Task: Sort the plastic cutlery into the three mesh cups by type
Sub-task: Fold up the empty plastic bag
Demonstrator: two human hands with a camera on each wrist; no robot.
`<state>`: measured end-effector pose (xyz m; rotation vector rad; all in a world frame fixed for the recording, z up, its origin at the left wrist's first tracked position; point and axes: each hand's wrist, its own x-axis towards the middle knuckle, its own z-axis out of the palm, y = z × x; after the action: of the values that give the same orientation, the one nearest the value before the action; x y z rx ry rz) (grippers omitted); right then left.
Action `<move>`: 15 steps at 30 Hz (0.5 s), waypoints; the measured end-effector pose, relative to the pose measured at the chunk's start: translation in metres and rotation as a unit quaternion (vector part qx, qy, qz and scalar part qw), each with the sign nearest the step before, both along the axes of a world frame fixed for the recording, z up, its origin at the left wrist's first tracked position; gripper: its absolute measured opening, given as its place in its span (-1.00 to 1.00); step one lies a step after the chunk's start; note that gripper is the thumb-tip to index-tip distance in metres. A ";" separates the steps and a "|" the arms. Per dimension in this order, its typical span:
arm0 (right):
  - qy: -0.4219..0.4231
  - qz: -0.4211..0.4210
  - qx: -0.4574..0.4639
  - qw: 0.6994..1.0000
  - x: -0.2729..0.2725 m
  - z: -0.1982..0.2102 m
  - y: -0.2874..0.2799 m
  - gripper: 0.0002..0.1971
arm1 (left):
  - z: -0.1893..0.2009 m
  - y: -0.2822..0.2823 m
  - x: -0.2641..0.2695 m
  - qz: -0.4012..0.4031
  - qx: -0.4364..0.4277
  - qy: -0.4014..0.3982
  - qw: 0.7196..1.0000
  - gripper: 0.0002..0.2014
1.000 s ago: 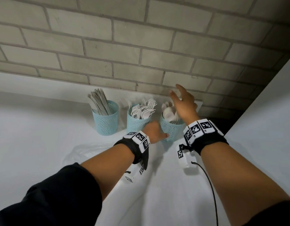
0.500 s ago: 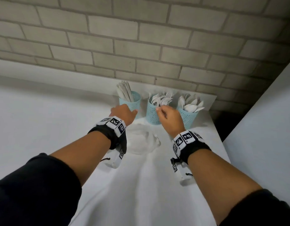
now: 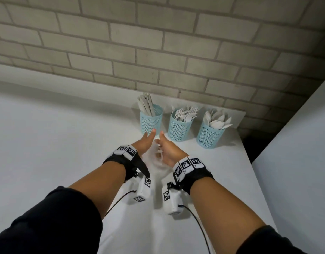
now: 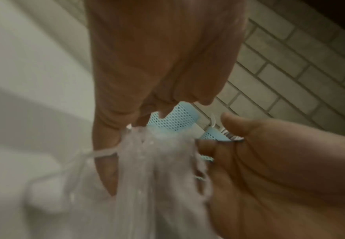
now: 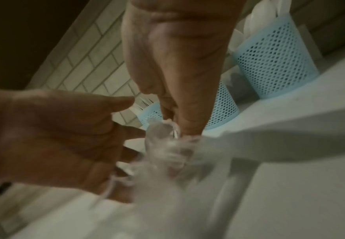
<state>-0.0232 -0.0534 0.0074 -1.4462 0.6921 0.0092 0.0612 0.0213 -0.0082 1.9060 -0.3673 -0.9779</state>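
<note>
Three light-blue mesh cups stand by the brick wall: the knives cup [image 3: 150, 121], the forks cup [image 3: 179, 128] and the spoons cup [image 3: 209, 136], each holding white plastic cutlery. In front of them my left hand [image 3: 148, 141] and right hand [image 3: 165, 148] meet, thumbs up, around a crumpled clear plastic bag [image 3: 158, 158]. In the left wrist view the bag [image 4: 157, 161] is bunched between both hands. The right wrist view shows my right fingers [image 5: 188, 122] pinching the bag's top [image 5: 167, 145] while the left hand's fingers curl into it. No loose cutlery shows on the table.
The white table [image 3: 66, 143] runs wide to the left; its right edge [image 3: 249, 162] drops off beside a white panel. The brick wall [image 3: 158, 52] stands right behind the cups. Cables trail from both wrist cameras over the table near me.
The right hand left the spoons cup and the left hand drew back from the cups. Both have come together and taken hold of the clear bag that lay on the table.
</note>
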 end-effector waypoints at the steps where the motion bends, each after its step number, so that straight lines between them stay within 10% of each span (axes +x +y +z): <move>1: -0.009 -0.007 0.044 0.999 0.002 0.001 0.002 -0.31 | -0.007 -0.008 0.003 0.018 -0.030 0.023 0.999 0.26; 7: -0.008 -0.097 0.003 0.995 -0.004 0.012 -0.013 -0.40 | 0.019 0.000 -0.016 0.155 -0.116 -0.087 0.977 -0.61; 10: 0.071 -0.084 -0.144 0.984 -0.008 0.014 -0.018 -0.26 | 0.023 -0.002 -0.023 0.176 -0.131 -0.147 0.965 -0.55; 15: 0.034 -0.069 -0.062 0.995 -0.013 0.029 -0.018 -0.27 | 0.030 -0.016 -0.048 0.096 -0.158 -0.145 0.972 -0.54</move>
<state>-0.0358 -0.0710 0.0362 -1.5187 0.8585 -0.0935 0.0131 0.0049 0.0217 1.7515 -0.4686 -0.4790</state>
